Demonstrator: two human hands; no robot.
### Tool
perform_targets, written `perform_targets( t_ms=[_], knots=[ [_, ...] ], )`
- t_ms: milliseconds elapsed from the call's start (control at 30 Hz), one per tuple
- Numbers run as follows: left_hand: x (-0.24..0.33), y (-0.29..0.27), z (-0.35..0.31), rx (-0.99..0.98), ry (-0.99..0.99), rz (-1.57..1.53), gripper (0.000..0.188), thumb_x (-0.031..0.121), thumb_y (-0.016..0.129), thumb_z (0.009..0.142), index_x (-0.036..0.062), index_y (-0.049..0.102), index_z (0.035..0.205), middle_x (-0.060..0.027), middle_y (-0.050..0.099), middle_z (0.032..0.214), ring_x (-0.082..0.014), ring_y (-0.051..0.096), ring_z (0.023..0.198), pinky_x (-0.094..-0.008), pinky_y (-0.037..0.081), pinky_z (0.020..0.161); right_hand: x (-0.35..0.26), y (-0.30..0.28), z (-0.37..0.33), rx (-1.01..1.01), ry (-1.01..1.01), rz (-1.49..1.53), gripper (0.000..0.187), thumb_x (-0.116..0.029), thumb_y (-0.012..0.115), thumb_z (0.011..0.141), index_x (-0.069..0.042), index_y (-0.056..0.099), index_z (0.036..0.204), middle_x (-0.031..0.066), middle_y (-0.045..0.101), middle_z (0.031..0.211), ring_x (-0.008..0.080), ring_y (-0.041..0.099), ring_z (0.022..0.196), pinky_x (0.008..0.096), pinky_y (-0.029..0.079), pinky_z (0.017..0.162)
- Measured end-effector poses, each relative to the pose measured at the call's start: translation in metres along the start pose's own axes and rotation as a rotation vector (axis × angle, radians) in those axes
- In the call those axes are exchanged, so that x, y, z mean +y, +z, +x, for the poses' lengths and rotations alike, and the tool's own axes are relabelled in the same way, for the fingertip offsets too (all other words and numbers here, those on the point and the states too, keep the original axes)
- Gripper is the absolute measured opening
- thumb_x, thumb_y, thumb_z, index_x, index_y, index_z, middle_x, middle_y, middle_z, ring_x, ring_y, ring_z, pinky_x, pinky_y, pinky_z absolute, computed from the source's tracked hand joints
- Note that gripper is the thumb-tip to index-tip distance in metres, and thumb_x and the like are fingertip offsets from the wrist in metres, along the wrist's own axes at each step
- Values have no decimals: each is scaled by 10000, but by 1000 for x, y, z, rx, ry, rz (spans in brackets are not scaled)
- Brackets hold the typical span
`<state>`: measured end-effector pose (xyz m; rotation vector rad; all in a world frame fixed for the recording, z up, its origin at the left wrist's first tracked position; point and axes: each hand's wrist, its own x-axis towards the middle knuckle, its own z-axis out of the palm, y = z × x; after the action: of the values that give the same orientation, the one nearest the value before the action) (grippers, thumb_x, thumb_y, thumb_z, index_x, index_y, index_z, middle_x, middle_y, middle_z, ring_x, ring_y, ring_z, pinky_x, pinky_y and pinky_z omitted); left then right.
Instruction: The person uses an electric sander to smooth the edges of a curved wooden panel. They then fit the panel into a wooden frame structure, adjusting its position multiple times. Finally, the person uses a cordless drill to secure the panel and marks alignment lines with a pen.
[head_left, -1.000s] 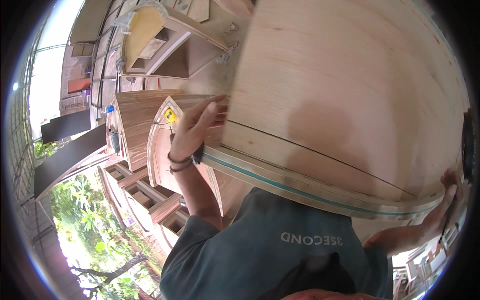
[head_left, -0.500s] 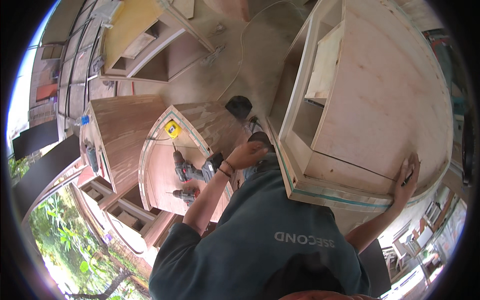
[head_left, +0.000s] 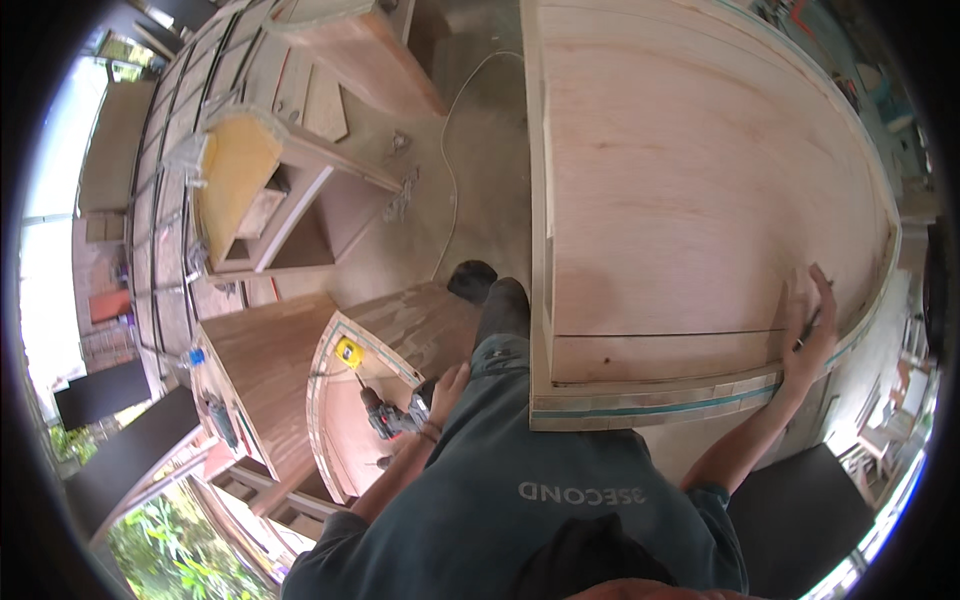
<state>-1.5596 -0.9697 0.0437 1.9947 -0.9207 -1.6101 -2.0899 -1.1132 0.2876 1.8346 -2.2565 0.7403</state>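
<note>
My right hand (head_left: 812, 335) rests near the curved edge of a large pale plywood cabinet panel (head_left: 680, 220). A slim dark pen (head_left: 806, 330) is held among its fingers, which are slightly blurred. My left hand (head_left: 447, 396) is low beside my hip, close to a cordless drill (head_left: 385, 412). Its fingers are partly hidden, and I cannot tell whether they touch the drill. The drill lies on a curved wooden cabinet piece (head_left: 345, 450), along with a yellow tape measure (head_left: 349, 352). A second drill (head_left: 384, 462) is mostly covered by my forearm.
To the left stands another brown curved cabinet (head_left: 265, 370) with a grey-green power tool (head_left: 220, 420) on it. Farther off are a yellow-topped cabinet (head_left: 235, 165) and a curved wooden piece (head_left: 365, 55). A pale cable (head_left: 452, 170) crosses the floor.
My left hand has moved down and left, from in front of my leg to beside the drill. My view has turned, so the large panel lies more squarely. The right hand stays at the panel's edge.
</note>
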Motion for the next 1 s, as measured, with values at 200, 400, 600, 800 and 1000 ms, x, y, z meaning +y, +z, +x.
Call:
perform_targets(
  t_ms=[200, 400, 600, 800, 1000],
  knots=[
    [-25, -32, -28, -117, 47, 134, 412, 360, 543, 1001, -4, 637, 1171, -183, 695, 1077, -329, 648, 1055, -406, 475, 923, 16, -24, -56, 1209, 610, 211, 439, -327, 372, 1061, 37, 614, 1025, 168, 708, 987, 276, 670, 883, 410, 557, 862],
    [26, -54, -32, -605, 384, 526, 508, 252, 606, 903, 35, 493, 1348, -251, 614, 1205, -456, 619, 1042, -476, 532, 838, 82, 106, -308, 329, 1441, 1132, 447, -285, 560, 982, 20, 548, 1308, 179, 601, 1299, 265, 588, 1149, 399, 457, 1001],
    [-6, -60, -6, -646, 467, 621, 482, 236, 594, 908, 39, 502, 1338, -246, 594, 1226, -446, 618, 1050, -469, 535, 847, 9, 97, -438, -252, 1731, 787, 440, -283, 564, 978, 18, 555, 1299, 179, 607, 1282, 263, 595, 1135, 397, 462, 988],
    [65, -59, -18, -683, 455, 638, 490, 236, 587, 913, 12, 508, 1342, -242, 602, 1221, -426, 611, 1074, -464, 508, 888, -14, 85, -474, -349, 1774, 705, 434, -280, 568, 973, 17, 562, 1289, 178, 614, 1265, 262, 601, 1122, 395, 468, 975],
    [70, -64, -25, -670, 485, 649, 483, 272, 559, 927, -11, 538, 1318, -240, 631, 1196, -415, 621, 1059, -449, 491, 896, -18, 81, -483, -363, 1786, 693, 427, -278, 571, 969, 15, 570, 1280, 177, 620, 1248, 260, 607, 1108, 393, 473, 962]
  ],
)
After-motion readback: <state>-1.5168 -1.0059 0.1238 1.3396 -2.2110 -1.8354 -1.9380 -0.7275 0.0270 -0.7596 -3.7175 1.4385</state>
